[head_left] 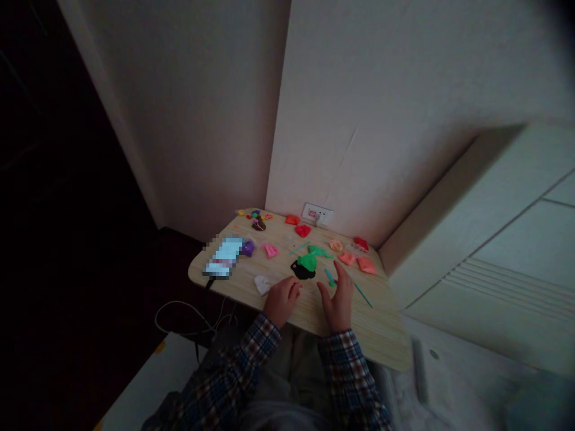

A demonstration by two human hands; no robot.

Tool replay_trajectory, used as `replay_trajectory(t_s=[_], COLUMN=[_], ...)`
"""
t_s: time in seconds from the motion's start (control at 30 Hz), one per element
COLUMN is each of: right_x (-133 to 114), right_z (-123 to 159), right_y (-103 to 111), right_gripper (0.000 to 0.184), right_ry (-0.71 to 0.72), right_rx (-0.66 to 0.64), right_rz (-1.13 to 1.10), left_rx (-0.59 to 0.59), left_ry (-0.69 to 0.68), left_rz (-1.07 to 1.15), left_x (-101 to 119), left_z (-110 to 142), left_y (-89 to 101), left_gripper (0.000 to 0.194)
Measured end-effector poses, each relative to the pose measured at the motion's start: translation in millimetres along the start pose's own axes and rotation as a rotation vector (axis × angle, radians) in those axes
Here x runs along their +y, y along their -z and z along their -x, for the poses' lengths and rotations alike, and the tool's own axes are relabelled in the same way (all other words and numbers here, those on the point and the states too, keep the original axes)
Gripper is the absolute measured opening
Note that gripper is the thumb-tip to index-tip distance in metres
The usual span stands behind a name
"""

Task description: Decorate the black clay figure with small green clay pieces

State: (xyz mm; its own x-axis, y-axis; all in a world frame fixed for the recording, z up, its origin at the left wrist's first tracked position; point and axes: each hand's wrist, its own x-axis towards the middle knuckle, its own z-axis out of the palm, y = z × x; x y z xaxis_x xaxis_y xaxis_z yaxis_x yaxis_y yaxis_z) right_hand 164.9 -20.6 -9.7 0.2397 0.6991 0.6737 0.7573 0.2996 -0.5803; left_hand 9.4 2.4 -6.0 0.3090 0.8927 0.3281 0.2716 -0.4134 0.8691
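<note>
hands (340,301) near the green lump (307,262)

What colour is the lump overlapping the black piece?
The lump is bright green, in the head view.

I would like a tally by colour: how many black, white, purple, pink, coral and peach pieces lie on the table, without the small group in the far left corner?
Black piece: 1
White piece: 1
Purple piece: 1
Pink piece: 1
Coral pieces: 2
Peach piece: 1
Total: 7
</note>
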Motion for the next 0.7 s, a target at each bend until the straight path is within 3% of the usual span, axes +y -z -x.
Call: replay_trajectory(t_s=[0.1, 0.17, 0.43, 0.7], right_x=[7, 7, 6, 8], right_z=[-18, -23, -29, -37], right_y=[-6, -12, -28, -28], right_gripper=[0.056, 0.054, 0.045, 0.032], right_ry=[0.195, 0.247, 0.237, 0.298], right_rx=[-0.103, -0.134, -0.125, -0.192], right_rz=[0.151, 0.195, 0.291, 0.313], left_rx=[0.019, 0.015, -0.097, -0.125], left_ry=[-0.075, -0.111, -0.330, -0.298], left_rz=[-0.119, -0.182, -0.488, -0.517], left_x=[-3, -6, -13, -11], left_z=[-1, -1, -2, -6], left_y=[-10.3, -14.4, -19.6, -20.1], left_gripper=[0.020, 0.020, 0.025, 0.027])
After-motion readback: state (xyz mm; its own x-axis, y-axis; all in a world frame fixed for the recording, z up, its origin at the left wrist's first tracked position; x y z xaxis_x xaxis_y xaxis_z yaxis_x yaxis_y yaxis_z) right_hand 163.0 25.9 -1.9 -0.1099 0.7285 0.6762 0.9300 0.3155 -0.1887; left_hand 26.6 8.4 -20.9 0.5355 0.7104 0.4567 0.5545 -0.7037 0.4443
